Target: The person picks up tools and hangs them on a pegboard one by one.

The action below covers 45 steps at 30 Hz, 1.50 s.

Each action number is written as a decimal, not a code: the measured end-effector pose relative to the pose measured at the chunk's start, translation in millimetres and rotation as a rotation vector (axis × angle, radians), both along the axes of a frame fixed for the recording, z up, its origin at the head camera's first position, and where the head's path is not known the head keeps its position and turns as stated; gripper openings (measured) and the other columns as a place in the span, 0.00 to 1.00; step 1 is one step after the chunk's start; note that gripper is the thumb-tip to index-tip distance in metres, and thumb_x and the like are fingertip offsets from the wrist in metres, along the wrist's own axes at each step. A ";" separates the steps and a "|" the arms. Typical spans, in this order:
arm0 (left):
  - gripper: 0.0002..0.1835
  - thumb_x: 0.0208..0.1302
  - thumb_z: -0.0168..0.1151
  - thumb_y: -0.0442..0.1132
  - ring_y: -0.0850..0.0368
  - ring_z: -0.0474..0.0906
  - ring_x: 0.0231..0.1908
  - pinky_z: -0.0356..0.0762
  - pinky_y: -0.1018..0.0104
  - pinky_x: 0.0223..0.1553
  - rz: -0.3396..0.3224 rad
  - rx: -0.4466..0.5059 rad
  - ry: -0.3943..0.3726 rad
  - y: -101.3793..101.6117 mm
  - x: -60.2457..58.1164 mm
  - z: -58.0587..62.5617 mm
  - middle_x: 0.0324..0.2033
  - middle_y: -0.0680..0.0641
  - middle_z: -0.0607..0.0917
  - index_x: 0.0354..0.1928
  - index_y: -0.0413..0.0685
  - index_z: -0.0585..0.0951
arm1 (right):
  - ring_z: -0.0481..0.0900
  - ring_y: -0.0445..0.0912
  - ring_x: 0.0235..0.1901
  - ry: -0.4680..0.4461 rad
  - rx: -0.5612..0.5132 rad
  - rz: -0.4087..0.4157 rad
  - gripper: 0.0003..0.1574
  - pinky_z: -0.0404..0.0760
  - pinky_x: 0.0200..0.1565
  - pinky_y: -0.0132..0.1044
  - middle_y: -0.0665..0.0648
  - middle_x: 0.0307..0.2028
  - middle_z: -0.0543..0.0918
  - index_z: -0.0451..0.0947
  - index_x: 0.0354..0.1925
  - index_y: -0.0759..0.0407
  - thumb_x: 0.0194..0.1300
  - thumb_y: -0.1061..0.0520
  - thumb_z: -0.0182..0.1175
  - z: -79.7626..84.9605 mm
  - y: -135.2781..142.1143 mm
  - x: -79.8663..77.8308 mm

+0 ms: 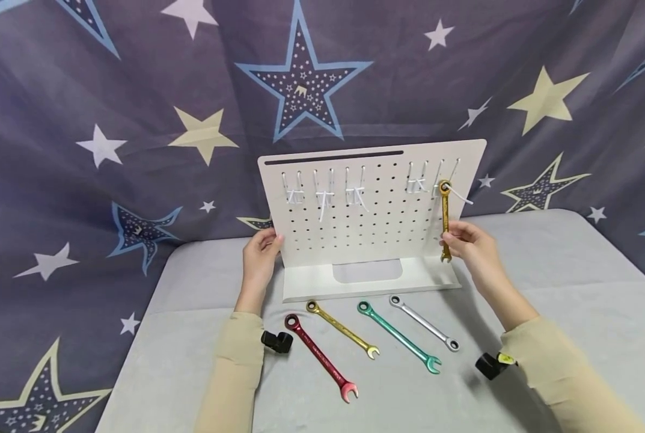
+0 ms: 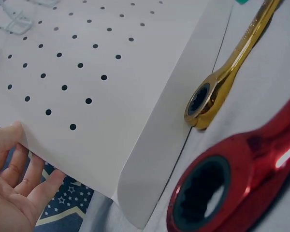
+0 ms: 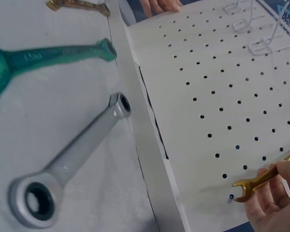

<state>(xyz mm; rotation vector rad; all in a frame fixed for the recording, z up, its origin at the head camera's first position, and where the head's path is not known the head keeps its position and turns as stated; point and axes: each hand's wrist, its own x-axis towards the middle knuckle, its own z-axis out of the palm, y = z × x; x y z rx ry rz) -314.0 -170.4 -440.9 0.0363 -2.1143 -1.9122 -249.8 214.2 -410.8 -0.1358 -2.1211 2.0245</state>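
Note:
A white pegboard (image 1: 333,225) with a base stands upright on the table. At its left edge my left hand (image 1: 259,252) holds on; in the left wrist view the thumb of that hand (image 2: 19,179) lies at the front and its fingers behind. My right hand (image 1: 473,249) pinches the shank of a dark gold combination wrench (image 1: 445,216). The wrench hangs upright, its ring end on the rightmost white hook (image 1: 460,195). In the right wrist view, the open jaw of this gold wrench (image 3: 246,187) points down past the fingers, close over the holes.
Before the base lie a red wrench (image 1: 321,359), a yellow-gold wrench (image 1: 344,329), a green wrench (image 1: 398,337) and a silver wrench (image 1: 425,323). Several other white hooks (image 1: 324,193) line the pegboard's upper part. Behind hangs a star-printed cloth (image 1: 409,108).

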 end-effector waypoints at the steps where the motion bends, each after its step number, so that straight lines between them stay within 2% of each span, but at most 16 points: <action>1: 0.15 0.69 0.62 0.33 0.66 0.78 0.37 0.80 0.64 0.45 -0.004 -0.001 -0.002 0.0 0.2 -0.4 0.46 0.33 0.83 0.53 0.30 0.78 | 0.81 0.32 0.33 -0.005 0.017 -0.003 0.10 0.80 0.38 0.24 0.40 0.32 0.82 0.75 0.49 0.62 0.70 0.64 0.59 -0.4 0.1 -2.7; 5: 0.15 0.69 0.62 0.33 0.66 0.78 0.37 0.80 0.65 0.45 -0.007 -0.009 -0.012 0.2 1.5 -2.1 0.46 0.34 0.83 0.54 0.30 0.77 | 0.80 0.31 0.34 -0.018 0.066 -0.002 0.11 0.81 0.40 0.24 0.38 0.31 0.81 0.73 0.50 0.65 0.71 0.63 0.59 -1.9 0.4 -11.9; 8: 0.15 0.69 0.62 0.33 0.65 0.79 0.38 0.80 0.66 0.45 -0.003 -0.015 -0.029 -0.3 2.0 -3.5 0.45 0.35 0.82 0.54 0.31 0.77 | 0.80 0.31 0.34 -0.014 0.094 0.012 0.16 0.81 0.41 0.25 0.37 0.31 0.81 0.71 0.53 0.72 0.72 0.63 0.58 -3.0 1.3 -16.1; 12: 0.16 0.70 0.61 0.34 0.63 0.79 0.39 0.80 0.70 0.44 -0.006 -0.019 -0.039 -1.5 1.6 -3.4 0.46 0.35 0.82 0.54 0.30 0.77 | 0.80 0.31 0.35 0.002 0.133 0.035 0.23 0.82 0.42 0.26 0.36 0.33 0.81 0.68 0.59 0.77 0.73 0.62 0.56 -4.1 5.6 -18.8; 15: 0.16 0.71 0.60 0.34 0.62 0.78 0.40 0.79 0.72 0.43 -0.008 -0.024 -0.037 -2.1 0.9 -2.1 0.47 0.34 0.81 0.55 0.30 0.76 | 0.82 0.31 0.37 0.034 0.152 0.064 0.24 0.82 0.42 0.26 0.36 0.35 0.83 0.66 0.61 0.78 0.74 0.62 0.54 -5.6 12.0 -16.2; 21: 0.15 0.71 0.59 0.34 0.57 0.79 0.43 0.78 0.72 0.45 -0.009 -0.047 -0.012 -0.8 0.7 0.8 0.47 0.33 0.81 0.54 0.30 0.76 | 0.83 0.32 0.38 0.095 0.246 0.134 0.21 0.83 0.41 0.29 0.40 0.38 0.85 0.66 0.57 0.81 0.75 0.64 0.53 -6.7 22.1 7.8; 23: 0.14 0.71 0.60 0.34 0.57 0.78 0.42 0.76 0.76 0.43 -0.011 -0.060 0.001 0.5 0.4 1.7 0.45 0.33 0.81 0.53 0.30 0.77 | 0.83 0.33 0.38 0.079 0.298 0.168 0.20 0.84 0.41 0.31 0.46 0.40 0.86 0.68 0.57 0.81 0.74 0.64 0.53 -6.6 23.3 18.7; 27: 0.13 0.71 0.60 0.34 0.62 0.75 0.37 0.73 0.80 0.40 -0.009 -0.096 0.009 2.5 -0.1 1.4 0.41 0.35 0.82 0.50 0.30 0.78 | 0.82 0.36 0.38 0.027 0.387 0.254 0.18 0.84 0.39 0.34 0.65 0.46 0.84 0.70 0.56 0.78 0.73 0.65 0.54 -7.9 19.9 37.6; 30: 0.12 0.71 0.60 0.34 0.64 0.74 0.35 0.73 0.79 0.39 -0.012 -0.110 0.015 3.4 -0.7 0.7 0.40 0.36 0.82 0.48 0.30 0.79 | 0.83 0.39 0.37 -0.007 0.410 0.309 0.18 0.84 0.37 0.35 0.70 0.46 0.83 0.71 0.55 0.77 0.72 0.65 0.55 -9.9 13.2 48.8; 34: 0.11 0.70 0.61 0.33 0.63 0.75 0.36 0.73 0.78 0.40 -0.015 -0.114 0.021 4.3 -1.5 0.9 0.40 0.36 0.82 0.47 0.30 0.79 | 0.83 0.44 0.37 -0.038 0.431 0.377 0.17 0.83 0.37 0.35 0.67 0.45 0.84 0.74 0.54 0.74 0.70 0.64 0.57 -15.5 2.7 60.8; 37: 0.12 0.70 0.61 0.34 0.60 0.76 0.38 0.74 0.77 0.41 -0.007 -0.116 0.014 4.0 -1.5 0.9 0.41 0.36 0.82 0.47 0.31 0.80 | 0.82 0.46 0.37 -0.041 0.498 0.420 0.16 0.82 0.36 0.34 0.64 0.43 0.85 0.77 0.52 0.72 0.69 0.62 0.60 -22.7 -4.1 66.8; 41: 0.12 0.70 0.61 0.35 0.55 0.77 0.40 0.74 0.77 0.42 -0.004 -0.119 0.000 2.9 -0.8 0.3 0.42 0.35 0.83 0.48 0.32 0.80 | 0.82 0.46 0.36 -0.028 0.575 0.459 0.15 0.82 0.35 0.33 0.61 0.41 0.86 0.80 0.49 0.70 0.65 0.63 0.64 -32.6 -10.8 71.2; 45: 0.12 0.70 0.61 0.36 0.53 0.77 0.42 0.74 0.75 0.43 -0.007 -0.126 -0.013 2.5 0.7 -1.3 0.43 0.35 0.83 0.48 0.32 0.80 | 0.82 0.45 0.35 -0.030 0.593 0.497 0.16 0.82 0.37 0.33 0.60 0.41 0.85 0.80 0.48 0.68 0.62 0.63 0.67 -40.9 -17.7 73.0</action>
